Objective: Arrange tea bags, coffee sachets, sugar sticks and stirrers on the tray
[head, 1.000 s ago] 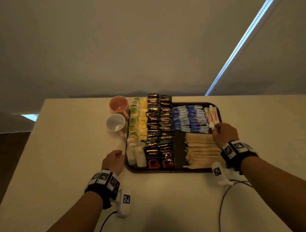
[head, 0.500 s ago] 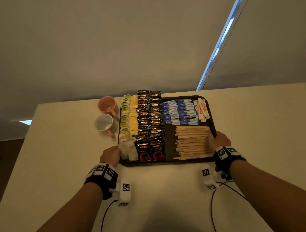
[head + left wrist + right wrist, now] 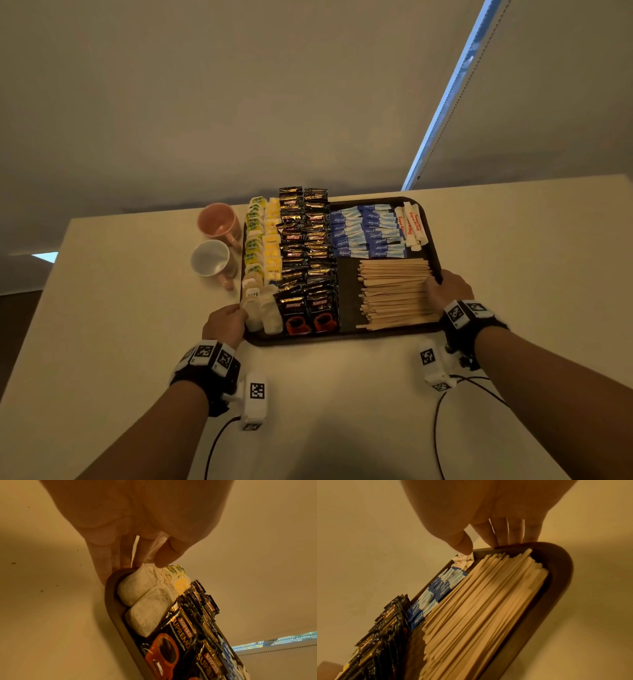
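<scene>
A dark brown tray (image 3: 342, 339) lies on the cream table. It holds rows of tea bags (image 3: 255, 240), black coffee sachets (image 3: 305, 246), blue and white sugar sticks (image 3: 366, 233) and a pile of wooden stirrers (image 3: 394, 294). My left hand (image 3: 239, 310) grips the tray's near-left corner. In the left wrist view its fingers (image 3: 106, 563) reach under the rim (image 3: 111, 601) while the thumb sits over the white tea bags (image 3: 137, 591). My right hand (image 3: 435, 281) grips the right rim beside the stirrers. Its fingers (image 3: 513, 536) curl over the rim (image 3: 559, 574), thumb inside.
A pink mug (image 3: 219, 219) and a white mug (image 3: 210, 257) lie just left of the tray, close to its edge. The table's far edge runs right behind the tray. Sensor cables (image 3: 442, 411) trail from both wrists across the near table.
My right hand came back from the white sugar sticks to the tray's right rim. My left hand moved from the table onto the tray's near-left corner.
</scene>
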